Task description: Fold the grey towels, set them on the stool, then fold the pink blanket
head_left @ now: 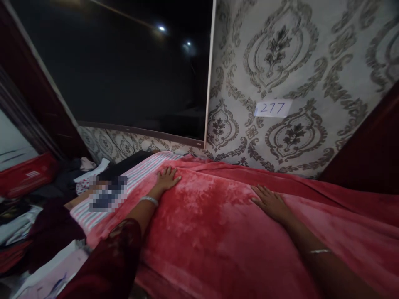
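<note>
A plush red blanket (199, 220) lies spread out in front of me, with paler brushed patches across its pile. My left hand (167, 178) rests flat on its far left part, fingers apart, a silvery bangle at the wrist. Farther right, my right hand (269, 201) lies palm down on the same blanket, its fingers stretched out and a thin bracelet on the wrist. Neither hand grips the fabric. Beneath the blanket's left edge shows a striped cloth (140, 172) in white, grey and pink.
A large dark television (124, 70) hangs on the patterned wall, beside a paper label (273, 108) reading 277. At the left are a red box (28, 176), piled clothes (56, 224) and a pixelated patch over the striped cloth. A dark red panel (368, 153) stands at right.
</note>
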A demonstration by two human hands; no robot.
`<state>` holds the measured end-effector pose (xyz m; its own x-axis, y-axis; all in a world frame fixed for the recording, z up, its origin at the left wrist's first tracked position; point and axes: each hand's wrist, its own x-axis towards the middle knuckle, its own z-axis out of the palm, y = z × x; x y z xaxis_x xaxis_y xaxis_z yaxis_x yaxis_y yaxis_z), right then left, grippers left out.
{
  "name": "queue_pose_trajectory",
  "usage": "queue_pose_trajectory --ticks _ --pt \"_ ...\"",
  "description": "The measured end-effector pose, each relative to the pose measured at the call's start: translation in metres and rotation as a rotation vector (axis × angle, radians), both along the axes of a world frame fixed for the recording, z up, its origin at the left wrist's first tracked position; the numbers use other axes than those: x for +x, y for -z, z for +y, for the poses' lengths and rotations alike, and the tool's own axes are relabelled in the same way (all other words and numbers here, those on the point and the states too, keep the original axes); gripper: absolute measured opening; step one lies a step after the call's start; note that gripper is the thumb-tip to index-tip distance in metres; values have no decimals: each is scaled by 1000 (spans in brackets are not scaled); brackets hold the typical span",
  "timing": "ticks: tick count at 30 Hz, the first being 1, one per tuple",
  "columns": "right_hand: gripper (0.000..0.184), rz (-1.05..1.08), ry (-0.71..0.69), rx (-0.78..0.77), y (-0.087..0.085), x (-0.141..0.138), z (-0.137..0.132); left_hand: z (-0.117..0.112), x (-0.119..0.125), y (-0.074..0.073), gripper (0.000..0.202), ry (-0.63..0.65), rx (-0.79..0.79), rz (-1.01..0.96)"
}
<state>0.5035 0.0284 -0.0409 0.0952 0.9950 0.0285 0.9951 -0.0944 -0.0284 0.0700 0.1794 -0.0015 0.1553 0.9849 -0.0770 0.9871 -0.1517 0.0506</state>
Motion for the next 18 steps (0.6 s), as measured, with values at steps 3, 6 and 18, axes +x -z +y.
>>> queue_pose_trajectory --ticks 3,6,18 --pt "61 3 64 33 -7 -23 -24 -18 2 -17 73 22 -26 -29" --pt "61 0 -122 126 1 -46 -69 -61 0 -23 69 83 12 -61" --pt "56 -50 -352 193 52 -81 -167 -182 -40 16 72 30 71 -53"
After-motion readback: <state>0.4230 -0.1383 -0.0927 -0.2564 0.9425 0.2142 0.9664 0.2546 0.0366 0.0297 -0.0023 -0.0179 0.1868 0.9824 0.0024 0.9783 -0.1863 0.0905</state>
